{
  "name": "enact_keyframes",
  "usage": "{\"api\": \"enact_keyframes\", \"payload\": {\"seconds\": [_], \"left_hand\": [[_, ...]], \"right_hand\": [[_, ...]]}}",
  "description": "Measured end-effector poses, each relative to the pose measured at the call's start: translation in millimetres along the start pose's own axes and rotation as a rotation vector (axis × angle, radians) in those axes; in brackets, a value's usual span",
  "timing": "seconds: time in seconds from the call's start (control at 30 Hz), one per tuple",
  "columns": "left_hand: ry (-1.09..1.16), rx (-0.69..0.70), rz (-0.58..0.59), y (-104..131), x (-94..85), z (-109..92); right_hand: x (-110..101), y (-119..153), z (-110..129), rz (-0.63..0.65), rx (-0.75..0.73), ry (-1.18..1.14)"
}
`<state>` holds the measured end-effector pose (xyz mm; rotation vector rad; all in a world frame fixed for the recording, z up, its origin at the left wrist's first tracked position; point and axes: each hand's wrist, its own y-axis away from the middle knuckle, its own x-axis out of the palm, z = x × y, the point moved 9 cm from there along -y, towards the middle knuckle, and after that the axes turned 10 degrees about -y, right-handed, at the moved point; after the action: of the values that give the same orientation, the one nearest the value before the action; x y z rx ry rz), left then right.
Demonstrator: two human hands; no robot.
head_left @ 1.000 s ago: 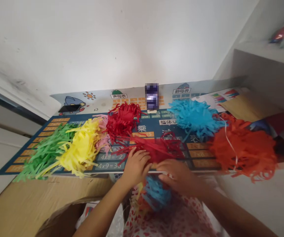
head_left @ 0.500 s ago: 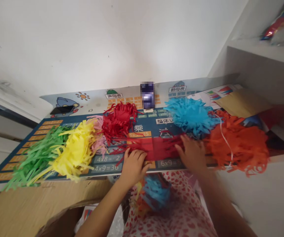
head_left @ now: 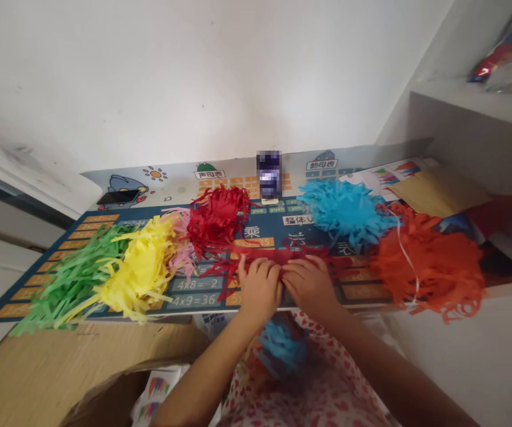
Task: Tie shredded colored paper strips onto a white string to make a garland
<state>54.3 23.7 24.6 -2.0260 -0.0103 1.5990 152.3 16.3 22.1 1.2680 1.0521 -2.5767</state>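
Observation:
A flat strip of red tissue paper (head_left: 264,255) with fringed ends lies on the table mat (head_left: 193,301). My left hand (head_left: 260,287) rests palm down on its near part, fingers laid over the paper. Close beside it, my right hand (head_left: 311,284) lies flat with its fingers angled left, nearly meeting the left fingers. Both thumbs are mostly hidden. Behind the left hand sits a red fringed tassel bunch (head_left: 220,216). Blue (head_left: 347,210) and orange fringed bunches (head_left: 433,264) lie to the right of my hands.
Yellow (head_left: 142,270), pink (head_left: 182,243) and green fringed bunches (head_left: 82,267) lie on the left. A phone-like object (head_left: 270,175) stands against the wall; a dark flat device (head_left: 120,197) lies back left. Brown paper (head_left: 438,190) is back right. An open box (head_left: 104,391) stands below.
My right hand has moved left over the red tissue paper until it is beside my left hand. My left hand has shifted slightly right and stays on the paper.

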Motion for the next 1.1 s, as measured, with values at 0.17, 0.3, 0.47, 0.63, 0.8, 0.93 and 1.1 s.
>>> {"api": "enact_keyframes", "payload": {"seconds": [0.17, 0.3, 0.47, 0.63, 0.8, 0.93, 1.1], "left_hand": [[-0.136, -0.157, -0.112, 9.7, -17.6, 49.6], [-0.308, -0.322, -0.033, 34.0, -39.7, 108.5], [-0.257, -0.174, 0.117, 45.4, -47.7, 70.1], [0.068, 0.106, 0.226, 29.9, -4.7, 0.8], [0.211, -0.002, 0.295, 18.2, 18.9, 39.9], [0.174, -0.163, 0.312, 11.7, 18.0, 69.0], [-0.030, -0.266, 0.429, -2.8, 29.8, 78.2]], "right_hand": [[-14.7, 6.4, 0.2, -0.077, 0.003, -0.008], [-12.1, 13.4, -5.1, -0.056, 0.020, -0.020], [-0.7, 15.9, -3.1, 0.043, 0.008, -0.028], [13.2, 18.7, -3.5, 0.204, -0.027, -0.109], [17.5, 11.9, -43.1, 0.330, 0.191, -0.232], [20.3, -8.9, -65.9, 0.384, 0.358, -0.179], [32.2, -32.0, -76.6, 0.467, 0.434, -0.007]]}}
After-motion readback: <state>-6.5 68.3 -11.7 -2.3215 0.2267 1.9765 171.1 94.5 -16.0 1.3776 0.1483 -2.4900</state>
